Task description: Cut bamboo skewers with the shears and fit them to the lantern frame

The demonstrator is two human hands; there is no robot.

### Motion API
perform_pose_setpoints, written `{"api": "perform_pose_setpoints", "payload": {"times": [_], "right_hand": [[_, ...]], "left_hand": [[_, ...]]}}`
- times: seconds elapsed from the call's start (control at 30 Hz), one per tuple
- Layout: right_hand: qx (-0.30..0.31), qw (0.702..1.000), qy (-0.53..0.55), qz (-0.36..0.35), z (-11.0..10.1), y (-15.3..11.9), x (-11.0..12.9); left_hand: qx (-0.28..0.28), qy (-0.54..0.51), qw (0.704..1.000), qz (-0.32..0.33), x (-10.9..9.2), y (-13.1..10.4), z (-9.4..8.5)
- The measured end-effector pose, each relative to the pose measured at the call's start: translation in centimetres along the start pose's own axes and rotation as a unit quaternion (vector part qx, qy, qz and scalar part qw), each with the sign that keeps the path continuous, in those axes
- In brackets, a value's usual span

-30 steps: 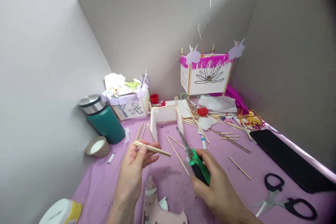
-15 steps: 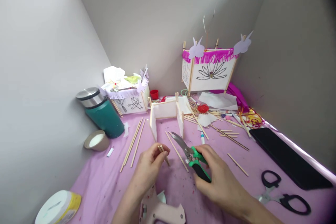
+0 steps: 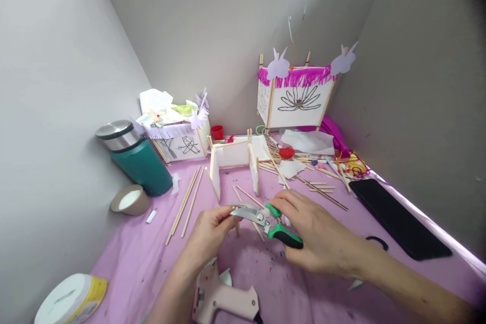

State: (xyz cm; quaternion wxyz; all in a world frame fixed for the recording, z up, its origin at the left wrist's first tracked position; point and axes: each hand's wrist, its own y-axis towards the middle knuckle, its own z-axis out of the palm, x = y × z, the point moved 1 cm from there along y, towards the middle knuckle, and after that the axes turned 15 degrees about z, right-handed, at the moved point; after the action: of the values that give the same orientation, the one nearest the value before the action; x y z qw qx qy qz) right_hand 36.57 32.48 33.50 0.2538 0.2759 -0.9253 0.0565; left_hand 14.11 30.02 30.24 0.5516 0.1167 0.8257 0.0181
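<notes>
My left hand [image 3: 210, 230] pinches short wooden sticks [image 3: 237, 229] near the middle of the table. In my right hand [image 3: 313, 228] are green-and-black pruning shears [image 3: 283, 235], their handles gripped. The metal blades [image 3: 248, 212] point left and lie at the top of the sticks, by my left fingertips; whether they touch the wood is unclear. Just beyond my hands stands a small frame [image 3: 233, 154] of sticks and white paper, its front side open. Loose long sticks [image 3: 246, 205] lie between it and my hands.
A pink glue gun [image 3: 235, 301] lies nearest me. Left are a green bottle [image 3: 142, 167], a small bowl [image 3: 131, 200] and a white-lidded tub [image 3: 68, 298]. Paper lanterns stand at the back [image 3: 299, 104] and back left [image 3: 182, 147]. A black phone-like slab [image 3: 402, 217] lies right.
My right hand has brought the shears left and their blades now reach the sticks in my left hand. My right forearm now covers much of the black scissors. The camera view has shifted slightly.
</notes>
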Motion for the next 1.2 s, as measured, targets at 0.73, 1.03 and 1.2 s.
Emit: {"api": "perform_pose_setpoints", "payload": {"times": [0.73,1.03,1.2], "right_hand": [[0.014,0.997,-0.045,-0.057,-1.4,0.9,0.7],[0.026,0.997,-0.056,-0.050,-1.5,0.7,1.0],[0.024,0.996,-0.063,-0.053,-1.4,0.7,0.9]], "left_hand": [[0.065,-0.037,0.997,0.009,0.1,0.1,-0.9],[0.074,-0.034,0.996,0.029,0.6,0.2,-0.8],[0.098,-0.055,0.993,0.022,0.5,0.3,-1.0]]}}
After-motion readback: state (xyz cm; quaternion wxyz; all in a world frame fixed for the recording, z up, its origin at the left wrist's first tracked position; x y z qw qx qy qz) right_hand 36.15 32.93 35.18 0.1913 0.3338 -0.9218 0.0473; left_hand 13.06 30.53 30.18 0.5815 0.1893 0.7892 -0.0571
